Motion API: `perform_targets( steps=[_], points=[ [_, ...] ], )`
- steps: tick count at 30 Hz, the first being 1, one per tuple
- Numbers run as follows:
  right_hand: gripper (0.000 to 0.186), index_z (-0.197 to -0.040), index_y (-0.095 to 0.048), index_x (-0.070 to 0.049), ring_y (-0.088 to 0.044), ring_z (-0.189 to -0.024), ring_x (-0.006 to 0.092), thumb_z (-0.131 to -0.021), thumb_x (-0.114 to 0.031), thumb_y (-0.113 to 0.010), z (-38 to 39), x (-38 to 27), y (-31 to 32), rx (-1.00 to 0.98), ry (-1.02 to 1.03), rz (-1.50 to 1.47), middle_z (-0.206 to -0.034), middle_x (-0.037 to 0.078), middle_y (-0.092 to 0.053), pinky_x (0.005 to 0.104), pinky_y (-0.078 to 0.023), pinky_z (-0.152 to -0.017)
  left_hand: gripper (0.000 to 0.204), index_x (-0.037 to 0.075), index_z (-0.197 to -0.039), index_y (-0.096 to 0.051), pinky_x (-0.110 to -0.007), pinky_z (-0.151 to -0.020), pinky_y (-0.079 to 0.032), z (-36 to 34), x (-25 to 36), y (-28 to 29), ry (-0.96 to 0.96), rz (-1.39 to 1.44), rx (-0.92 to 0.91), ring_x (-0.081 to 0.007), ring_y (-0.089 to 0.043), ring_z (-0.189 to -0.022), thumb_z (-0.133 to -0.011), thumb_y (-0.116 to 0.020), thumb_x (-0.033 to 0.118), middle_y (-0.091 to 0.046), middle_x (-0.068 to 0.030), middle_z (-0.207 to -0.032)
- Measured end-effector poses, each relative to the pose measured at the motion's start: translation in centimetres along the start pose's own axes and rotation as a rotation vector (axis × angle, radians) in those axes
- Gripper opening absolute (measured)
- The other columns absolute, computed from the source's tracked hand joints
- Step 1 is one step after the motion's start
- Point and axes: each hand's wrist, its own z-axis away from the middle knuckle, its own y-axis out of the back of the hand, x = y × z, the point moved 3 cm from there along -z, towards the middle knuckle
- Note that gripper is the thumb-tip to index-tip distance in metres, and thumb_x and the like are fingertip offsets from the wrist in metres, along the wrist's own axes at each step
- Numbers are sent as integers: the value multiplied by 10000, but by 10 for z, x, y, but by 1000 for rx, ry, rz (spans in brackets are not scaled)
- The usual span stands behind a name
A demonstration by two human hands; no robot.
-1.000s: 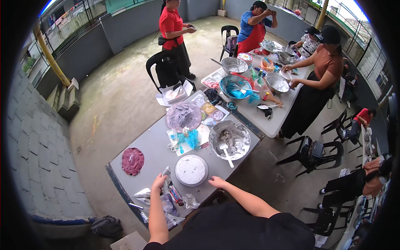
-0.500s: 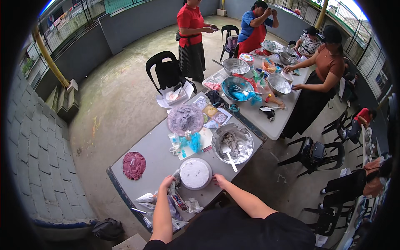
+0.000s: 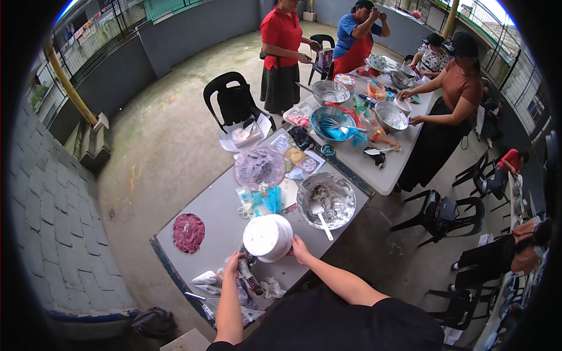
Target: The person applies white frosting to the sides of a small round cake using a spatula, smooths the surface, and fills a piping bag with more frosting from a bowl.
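I have the white-coated round cake [image 3: 266, 238] tilted, near-left of the round silver metal bowl [image 3: 346, 213], the right hand [image 3: 301, 250] clamping its edge, the left hand's [image 3: 232, 265] grip uncertain to me, so I should level it slowly, held low, to prevent smearing.

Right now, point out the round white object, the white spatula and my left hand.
Round white object [image 3: 265, 236], head view: top face.
White spatula [image 3: 324, 222], head view: handle.
Left hand [image 3: 233, 265], head view: back.
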Motion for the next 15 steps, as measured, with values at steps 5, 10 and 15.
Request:
perform_targets(
  steps=[5,10,15],
  points=[
    [420,-1295,-315,-43,-580,-882,177,-939,-254,-384,12,-34,2,-77,262,75,-1075,87,-540,327,-508,-706,319,90,-1055,-524,-298,-678,-494,16,-1,25,-70,260,35,-162,-581,-760,-739,-508,126,-584,-41,-871],
    [417,-1282,-362,-61,-587,-862,156,-927,-274,-417,46,-87,11,-237,168,-35,-1061,53,-558,323,-501,-709,399,86,-1195,-469,-307,-749,-486,64,34,-21,-256,169,-17,-167,-584,-831,-806,-499,169,-587,-59,-990],
    [496,-1319,-320,-53,-576,-845,116,-915,-313,-442,76,-114,18,-274,138,-22,-1064,31,-558,279,-486,-713,503,95,-1343,-305,-325,-853,-444,88,51,-67,-253,105,-193,-178,-518,-1040,-926,-394,361,-485,-74,-1223]
  ],
)
